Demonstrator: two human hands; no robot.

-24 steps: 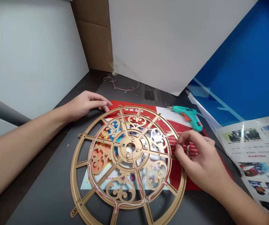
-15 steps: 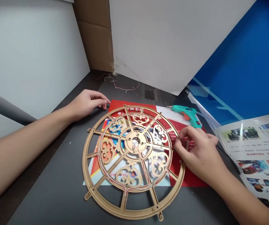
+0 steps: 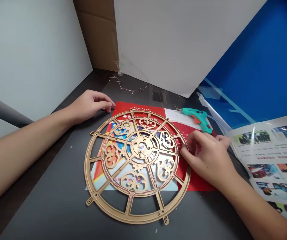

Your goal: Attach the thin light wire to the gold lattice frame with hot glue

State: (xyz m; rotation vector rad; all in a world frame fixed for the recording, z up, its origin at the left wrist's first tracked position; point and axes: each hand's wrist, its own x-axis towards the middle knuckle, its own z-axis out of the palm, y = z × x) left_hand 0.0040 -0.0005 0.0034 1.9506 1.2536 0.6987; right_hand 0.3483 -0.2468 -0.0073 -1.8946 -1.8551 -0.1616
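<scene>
A round gold openwork frame (image 3: 88,166) with spokes and scrollwork lies on a red-and-white printed poster (image 3: 195,180). A thin wire (image 3: 130,195) runs along its inner ring and spokes. My right hand (image 3: 205,156) pinches the frame's right rim, and a thin pale strip (image 3: 196,150) shows beside its fingers. What the fingertips cover is hidden. My left hand (image 3: 90,106) rests open on the dark table top (image 3: 45,186), fingertips at the poster's far left corner, apart from the frame. Just beyond my right hand lies a teal glue gun (image 3: 195,117).
Loose thin wire (image 3: 125,85) lies at the back by a white board (image 3: 178,43) and cardboard (image 3: 95,36). A printed sheet in clear plastic (image 3: 265,160) lies at right, below a blue panel (image 3: 253,66). A black cable runs beneath its edge.
The frame's near side has come down, and the frame now lies flatter on the poster. The view has shifted slightly. My right hand stays on the rim, and my left hand has barely moved.
</scene>
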